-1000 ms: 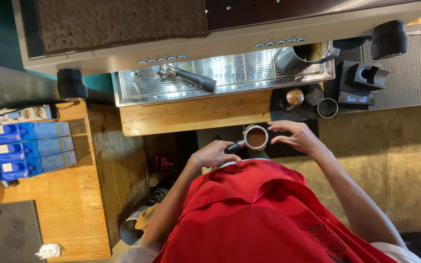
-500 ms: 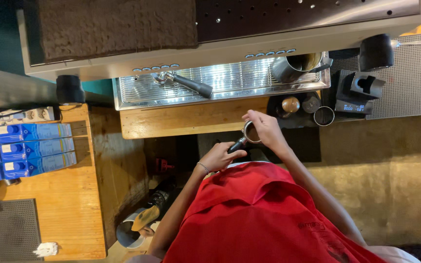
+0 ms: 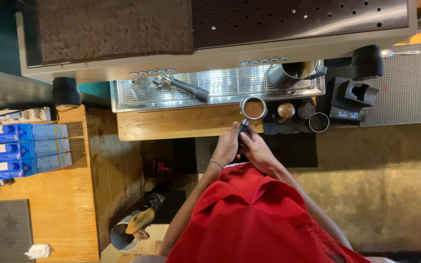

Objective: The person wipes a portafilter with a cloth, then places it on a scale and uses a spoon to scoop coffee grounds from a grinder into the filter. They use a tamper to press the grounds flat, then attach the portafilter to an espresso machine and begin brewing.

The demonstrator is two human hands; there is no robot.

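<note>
Lifted forward since before: portafilter point(image 3: 252, 109), coffee-filled, at twelve o'clock over the wooden counter point(image 3: 181, 124) edge. Left hand point(image 3: 227, 147) and right hand point(image 3: 258, 150) both wrapped around its handle.

We grip the coffee handle point(image 3: 244, 127) with our left hand point(image 3: 228, 147) and right hand point(image 3: 258, 150); its filled basket point(image 3: 253, 107) sits just beyond our fingers, near the drip tray point(image 3: 220, 87).

Below me I see a worn tan floor point(image 3: 391, 195) with a black mat point(image 3: 288, 151) by the wooden surface point(image 3: 181, 122). On my left a wooden side surface point(image 3: 59, 214) carries blue cartons point(image 3: 23, 151) and a grey mat point(image 3: 1, 231). Warm light falls everywhere.
</note>
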